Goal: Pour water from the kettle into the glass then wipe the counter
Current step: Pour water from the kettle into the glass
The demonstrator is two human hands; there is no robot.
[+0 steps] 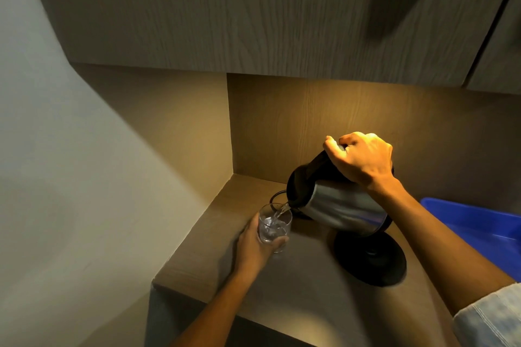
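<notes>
While water runs from spout to glass, the items stand thus:
Cupboard: wood-grain, overhead.
Counter: wooden, set in a lit corner.
Blue tub: at right edge, partly cut off.
Kettle: steel, black lid, lifted and tilted left above its black base.
Right hand: fist wrapped round the kettle handle.
Left hand: fingers curled round the glass.
Glass: clear, partly filled, just left of the spout.

glass left of kettle | base under kettle (on counter) | tub right
</notes>
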